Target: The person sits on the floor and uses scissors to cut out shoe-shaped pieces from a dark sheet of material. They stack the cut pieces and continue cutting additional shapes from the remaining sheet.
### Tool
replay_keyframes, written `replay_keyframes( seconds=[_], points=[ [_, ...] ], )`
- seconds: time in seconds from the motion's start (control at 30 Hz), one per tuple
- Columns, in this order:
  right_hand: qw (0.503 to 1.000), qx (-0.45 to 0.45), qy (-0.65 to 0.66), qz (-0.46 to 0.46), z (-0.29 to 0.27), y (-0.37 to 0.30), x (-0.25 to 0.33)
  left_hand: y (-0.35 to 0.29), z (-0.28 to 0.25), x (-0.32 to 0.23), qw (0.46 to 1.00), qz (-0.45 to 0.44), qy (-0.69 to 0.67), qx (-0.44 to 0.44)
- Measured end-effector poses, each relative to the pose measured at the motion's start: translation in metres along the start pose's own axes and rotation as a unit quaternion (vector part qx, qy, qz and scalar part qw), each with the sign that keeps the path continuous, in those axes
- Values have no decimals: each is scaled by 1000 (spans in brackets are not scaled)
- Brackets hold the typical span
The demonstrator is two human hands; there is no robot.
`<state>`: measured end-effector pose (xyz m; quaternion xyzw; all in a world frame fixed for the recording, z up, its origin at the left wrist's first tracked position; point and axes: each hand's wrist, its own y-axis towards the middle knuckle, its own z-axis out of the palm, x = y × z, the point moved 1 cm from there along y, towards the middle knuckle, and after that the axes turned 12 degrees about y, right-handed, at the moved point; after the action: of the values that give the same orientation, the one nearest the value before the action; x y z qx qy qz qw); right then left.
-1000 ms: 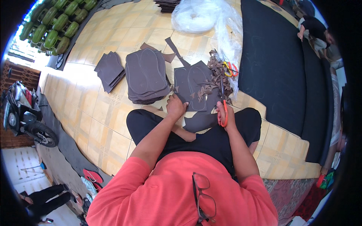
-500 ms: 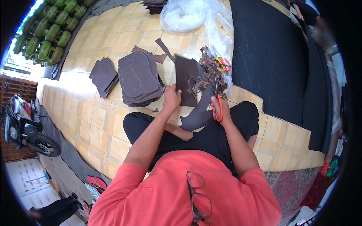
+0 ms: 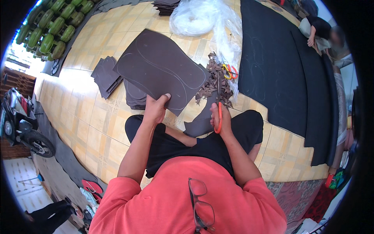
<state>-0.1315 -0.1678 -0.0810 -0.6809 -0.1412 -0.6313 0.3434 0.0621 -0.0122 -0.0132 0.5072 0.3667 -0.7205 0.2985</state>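
My left hand (image 3: 156, 109) pinches the near edge of a dark brown sheet (image 3: 159, 66), thumb on top. Sole-shaped outlines are drawn in pale lines on this sheet. It hangs over a stack of brown pieces (image 3: 134, 97), hiding most of it. In my right hand (image 3: 221, 119) is a pair of scissors (image 3: 219, 113) with orange handles, blades pointing away from me. The blades lie over a heap of small brown scraps (image 3: 213, 84). Between my hands, a curved dark offcut (image 3: 202, 119) rests on the floor by my legs.
Beside the scraps lie other scissors (image 3: 230, 71) with yellow and red handles. A smaller pile of brown pieces (image 3: 106, 78) sits left. Clear plastic (image 3: 194, 17) is bunched at the far side. Black sheeting (image 3: 272, 70) covers the right floor, where another person (image 3: 317, 31) is.
My left hand has moved left, and the sheet has swung from a steep tilt to face up over the stack. The right hand with the scissors has shifted slightly left.
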Motion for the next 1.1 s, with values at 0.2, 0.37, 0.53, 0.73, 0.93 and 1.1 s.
replay_keyframes(
  seconds=[0.2,0.37,0.53,0.73,0.93,1.1],
  points=[
    [969,36,-117,-214,27,3,19,-18,4,-12,998,25,-51,-10],
    [974,70,-90,-196,41,-9,70,-25,-3,-10,998,15,-54,3],
    [974,71,-83,-198,39,-8,70,-32,2,-12,997,25,-73,-4],
    [973,127,-90,-169,30,-15,71,-19,-21,-27,998,34,-40,-19],
    [973,170,-82,-130,21,-22,69,5,-54,-35,999,39,12,-11],
    [992,116,-31,-29,20,-21,55,3,-61,-31,1000,-3,27,-7]
  ],
)
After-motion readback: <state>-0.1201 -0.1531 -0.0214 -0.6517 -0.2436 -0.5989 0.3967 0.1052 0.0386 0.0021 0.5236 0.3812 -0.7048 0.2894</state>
